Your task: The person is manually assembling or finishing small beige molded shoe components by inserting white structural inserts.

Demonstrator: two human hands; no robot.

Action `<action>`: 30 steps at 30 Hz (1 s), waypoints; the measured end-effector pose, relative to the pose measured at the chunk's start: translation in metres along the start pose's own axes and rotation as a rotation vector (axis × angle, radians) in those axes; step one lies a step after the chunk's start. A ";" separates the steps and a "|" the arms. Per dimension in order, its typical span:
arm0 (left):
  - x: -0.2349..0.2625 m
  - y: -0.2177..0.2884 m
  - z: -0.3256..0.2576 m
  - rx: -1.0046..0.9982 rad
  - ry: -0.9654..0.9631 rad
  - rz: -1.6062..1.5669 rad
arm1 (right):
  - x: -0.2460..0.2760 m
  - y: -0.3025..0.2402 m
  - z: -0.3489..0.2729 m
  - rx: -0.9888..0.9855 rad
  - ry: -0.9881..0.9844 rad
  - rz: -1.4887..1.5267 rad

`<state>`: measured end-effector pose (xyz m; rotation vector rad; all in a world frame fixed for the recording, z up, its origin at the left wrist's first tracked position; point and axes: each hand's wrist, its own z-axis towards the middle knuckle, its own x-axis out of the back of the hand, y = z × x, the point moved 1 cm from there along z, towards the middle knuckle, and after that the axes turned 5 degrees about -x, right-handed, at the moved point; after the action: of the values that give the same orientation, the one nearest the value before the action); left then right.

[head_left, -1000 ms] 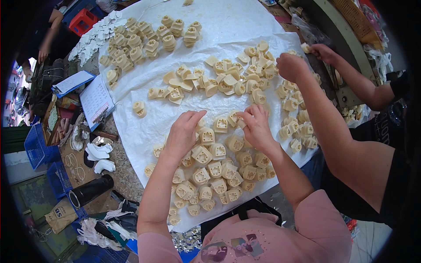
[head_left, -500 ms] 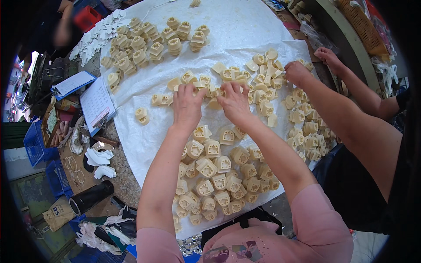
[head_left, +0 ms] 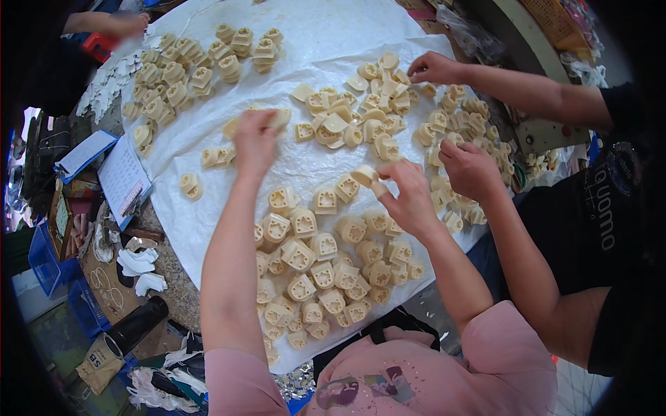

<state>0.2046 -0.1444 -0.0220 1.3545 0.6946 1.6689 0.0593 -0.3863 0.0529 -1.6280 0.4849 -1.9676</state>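
Observation:
My right hand (head_left: 411, 197) pinches a cream plastic part (head_left: 363, 176) with a rounded end, held above the sheet near the close pile. Farther left, my left hand (head_left: 255, 144) is slightly blurred, its fingers closed on a cream plastic part (head_left: 280, 118); part of that piece is hidden by the fingers. Another cream part lies against its left side. Between and beyond my hands spreads a loose heap of cream parts (head_left: 334, 122). Nearer to me, many hollow cream parts (head_left: 298, 254) form a pile in front of my body.
A white sheet (head_left: 208, 249) covers the table. At the right, a co-worker's two hands (head_left: 472, 170) work over another heap. Stacked cream parts (head_left: 173, 73) and flat white pieces (head_left: 107, 87) lie far left. Papers (head_left: 125, 177) and a black cylinder (head_left: 137, 324) are on the left side.
My hands have moved apart from the middle heap; the right has drawn back toward me with a cream part. The co-worker's nearer hand has come closer. The whole view has shifted.

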 end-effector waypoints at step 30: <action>-0.016 0.146 -0.130 0.686 -0.191 -0.965 | 0.038 -0.033 -0.066 0.055 0.099 0.282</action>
<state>0.0410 -0.2167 0.0579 1.2526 1.5749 0.5290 -0.0158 -0.3869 0.0885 -1.3511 0.6543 -1.8373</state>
